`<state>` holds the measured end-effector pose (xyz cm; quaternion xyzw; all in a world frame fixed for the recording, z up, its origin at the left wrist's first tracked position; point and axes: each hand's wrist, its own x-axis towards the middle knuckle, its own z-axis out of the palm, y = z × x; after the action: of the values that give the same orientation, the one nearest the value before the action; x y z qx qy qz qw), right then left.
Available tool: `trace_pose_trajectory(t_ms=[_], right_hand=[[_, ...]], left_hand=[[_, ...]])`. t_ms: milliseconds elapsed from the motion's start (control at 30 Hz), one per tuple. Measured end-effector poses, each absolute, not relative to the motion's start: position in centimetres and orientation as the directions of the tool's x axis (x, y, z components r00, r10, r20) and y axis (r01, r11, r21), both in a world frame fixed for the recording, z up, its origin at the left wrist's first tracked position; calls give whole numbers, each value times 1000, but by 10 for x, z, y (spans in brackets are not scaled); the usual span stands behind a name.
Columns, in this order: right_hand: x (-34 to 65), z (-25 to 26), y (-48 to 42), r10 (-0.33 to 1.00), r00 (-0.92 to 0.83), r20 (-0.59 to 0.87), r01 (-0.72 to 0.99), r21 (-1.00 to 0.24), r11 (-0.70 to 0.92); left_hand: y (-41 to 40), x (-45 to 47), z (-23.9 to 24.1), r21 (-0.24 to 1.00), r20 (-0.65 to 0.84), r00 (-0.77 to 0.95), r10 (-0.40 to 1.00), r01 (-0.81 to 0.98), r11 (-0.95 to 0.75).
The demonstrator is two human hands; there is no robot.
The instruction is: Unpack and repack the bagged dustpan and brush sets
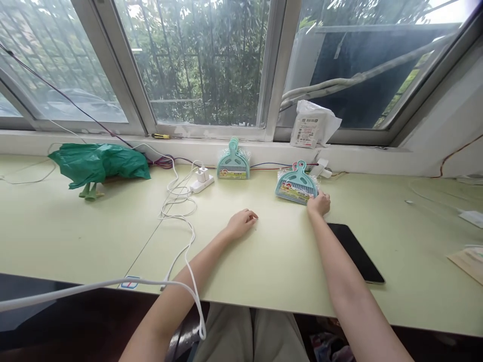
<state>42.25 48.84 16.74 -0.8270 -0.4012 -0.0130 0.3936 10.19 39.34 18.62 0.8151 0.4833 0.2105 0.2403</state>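
Note:
Two small teal dustpan-and-brush sets in clear wrapping lie on the pale green table. One set (233,162) leans near the window sill at centre. The other set (296,185) lies flat to its right, and my right hand (319,203) grips its near right corner with curled fingers. My left hand (241,222) rests on the bare table in a loose fist, holding nothing I can see, about a hand's width from either set.
A black tablet (356,251) lies just right of my right forearm. A white charger and power strip (202,179) with a long white cable (181,211) sit left of centre. A green plastic bag (98,163) lies far left; a white packet (311,125) stands on the sill.

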Motion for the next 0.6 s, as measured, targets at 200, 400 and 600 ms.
trace_pose_trajectory(t_ms=[200, 400, 600], right_hand=[[420, 165, 508, 562, 745, 359, 608, -712, -351], [425, 160, 523, 489, 807, 331, 540, -748, -385], [429, 155, 534, 467, 841, 273, 490, -750, -444]], left_hand=[[391, 103, 187, 604, 118, 440, 890, 680, -415], [406, 102, 177, 757, 163, 194, 967, 604, -249], [470, 75, 181, 816, 93, -162, 982, 578, 18]])
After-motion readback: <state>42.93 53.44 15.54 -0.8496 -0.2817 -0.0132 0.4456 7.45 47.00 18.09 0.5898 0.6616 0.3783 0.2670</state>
